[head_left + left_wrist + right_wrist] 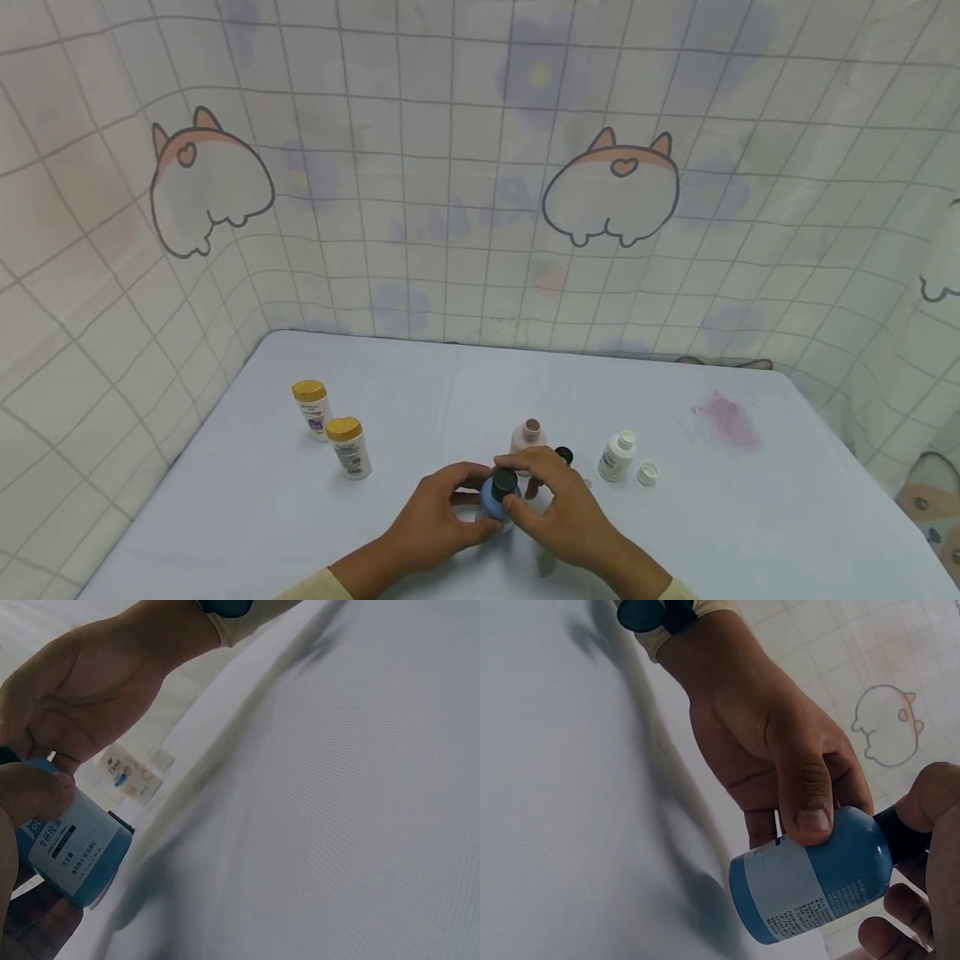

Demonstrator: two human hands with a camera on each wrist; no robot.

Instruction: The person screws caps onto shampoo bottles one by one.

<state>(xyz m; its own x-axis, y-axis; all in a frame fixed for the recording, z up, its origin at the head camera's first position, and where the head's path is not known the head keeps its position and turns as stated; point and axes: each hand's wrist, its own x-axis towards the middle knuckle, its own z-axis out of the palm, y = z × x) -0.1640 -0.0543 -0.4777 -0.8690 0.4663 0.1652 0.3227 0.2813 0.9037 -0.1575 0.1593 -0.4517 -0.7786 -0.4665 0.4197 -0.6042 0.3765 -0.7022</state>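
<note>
A blue bottle (491,504) with a white label and a black cap (505,482) is between both hands at the front middle of the table. My left hand (435,517) grips the bottle's body; its thumb (810,787) presses on the blue side in the right wrist view. My right hand (558,508) pinches the black cap between thumb and fingers. Printed text covers the label (75,847) in the left wrist view. Just behind the hands stands a pinkish bottle (525,435) with an uncovered neck. Beside it, a black round piece (564,455) is partly hidden by my right hand.
Right of the hands stands a white bottle (615,458) without its cap, with a white cap (647,474) lying close by. Two white bottles with yellow caps, one farther back (313,412) and one nearer (350,450), stand on the left. A pink stain (727,421) marks the white tabletop (420,392).
</note>
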